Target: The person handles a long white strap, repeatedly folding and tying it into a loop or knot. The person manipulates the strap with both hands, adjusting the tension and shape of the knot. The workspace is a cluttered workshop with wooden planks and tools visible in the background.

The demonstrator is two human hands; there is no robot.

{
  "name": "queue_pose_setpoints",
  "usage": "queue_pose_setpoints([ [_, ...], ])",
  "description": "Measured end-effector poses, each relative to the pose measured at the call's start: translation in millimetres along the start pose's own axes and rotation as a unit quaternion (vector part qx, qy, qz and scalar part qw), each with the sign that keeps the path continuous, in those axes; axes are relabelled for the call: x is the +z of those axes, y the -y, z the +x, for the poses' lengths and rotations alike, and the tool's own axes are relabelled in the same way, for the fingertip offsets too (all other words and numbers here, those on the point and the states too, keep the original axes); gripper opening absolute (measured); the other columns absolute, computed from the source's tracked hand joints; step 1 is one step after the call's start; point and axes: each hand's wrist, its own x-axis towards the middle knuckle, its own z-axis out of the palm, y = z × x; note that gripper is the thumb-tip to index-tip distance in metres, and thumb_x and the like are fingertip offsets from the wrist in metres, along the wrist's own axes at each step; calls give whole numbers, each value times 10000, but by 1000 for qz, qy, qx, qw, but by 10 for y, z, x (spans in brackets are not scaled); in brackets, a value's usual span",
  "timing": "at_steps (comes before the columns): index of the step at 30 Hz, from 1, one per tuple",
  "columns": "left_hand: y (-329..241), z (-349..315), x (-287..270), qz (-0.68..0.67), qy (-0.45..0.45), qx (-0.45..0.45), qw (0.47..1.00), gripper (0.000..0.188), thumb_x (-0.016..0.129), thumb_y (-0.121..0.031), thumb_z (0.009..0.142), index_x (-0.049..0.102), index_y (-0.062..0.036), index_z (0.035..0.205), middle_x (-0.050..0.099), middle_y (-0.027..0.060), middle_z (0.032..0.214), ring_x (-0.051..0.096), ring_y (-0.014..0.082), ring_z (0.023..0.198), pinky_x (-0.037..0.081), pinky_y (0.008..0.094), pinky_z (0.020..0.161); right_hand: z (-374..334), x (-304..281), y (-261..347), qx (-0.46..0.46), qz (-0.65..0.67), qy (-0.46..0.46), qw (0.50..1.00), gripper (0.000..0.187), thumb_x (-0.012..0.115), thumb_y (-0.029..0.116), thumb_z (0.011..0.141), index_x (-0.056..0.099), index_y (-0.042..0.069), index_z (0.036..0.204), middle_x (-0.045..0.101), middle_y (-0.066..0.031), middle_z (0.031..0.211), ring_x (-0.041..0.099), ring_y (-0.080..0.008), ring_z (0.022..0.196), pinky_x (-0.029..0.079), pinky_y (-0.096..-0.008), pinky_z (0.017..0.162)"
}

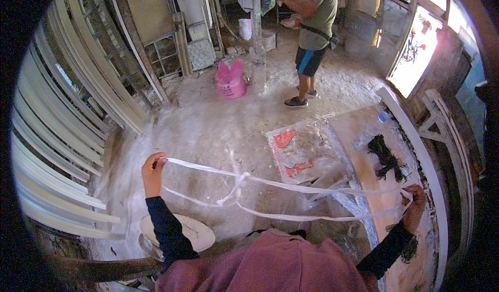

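Note:
A long white strip, like flat twine, is stretched in a loop between my two hands. Its strands run roughly side by side across my front, with a short knotted piece hanging between them left of the middle. My left hand is closed on one end, the fingers pinching the strip. At the other end my right hand is closed too, the strip bending round by its fingers. The right hand hangs over a wooden board table, near a black fibrous bundle.
A clear bottle lies on the board table. A printed sack is on the dusty floor beside it. Long pale strips line the left. A round pale seat is by my left arm. Ahead are a pink bag and a standing person.

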Motion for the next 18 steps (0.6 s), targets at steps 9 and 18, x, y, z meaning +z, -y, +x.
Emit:
queue_pose_setpoints([
  [9,373,251,-155,153,-146,92,973,169,523,-181,838,582,-23,839,559,65,711,507,153,642,408,258,602,405,-251,362,104,-132,25,986,26,580,-2,739,561,14,730,576,-38,681,522,-130,633,406,-257,580],
  [18,850,164,-369,-408,-201,-231,860,212,481,-317,867,514,-122,946,471,-37,714,529,128,722,446,271,619,687,-971,-275,48,259,-267,927,342,496,372,852,550,38,806,530,-10,708,483,-114,659,387,-254,630],
])
